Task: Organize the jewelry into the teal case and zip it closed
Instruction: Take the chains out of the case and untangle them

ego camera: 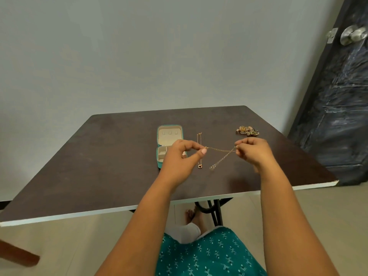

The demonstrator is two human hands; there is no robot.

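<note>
I've got the gold chain (220,150) stretched left to right above the counter (111,156), my left hand (179,154) and right hand (252,151) each pinching an end. The open teal case (169,136) sits just beyond my left hand, the nearer one.

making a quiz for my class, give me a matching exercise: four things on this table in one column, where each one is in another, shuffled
Things:
1. teal case
2. gold chain
3. pendant necklace
4. jewelry pile

Places:
A. far right on the table
B. stretched between the left hand and right hand
C. open, left of the other jewelry
D. flat on the table beside the case

Pairs: 1-C, 2-B, 3-D, 4-A
</note>
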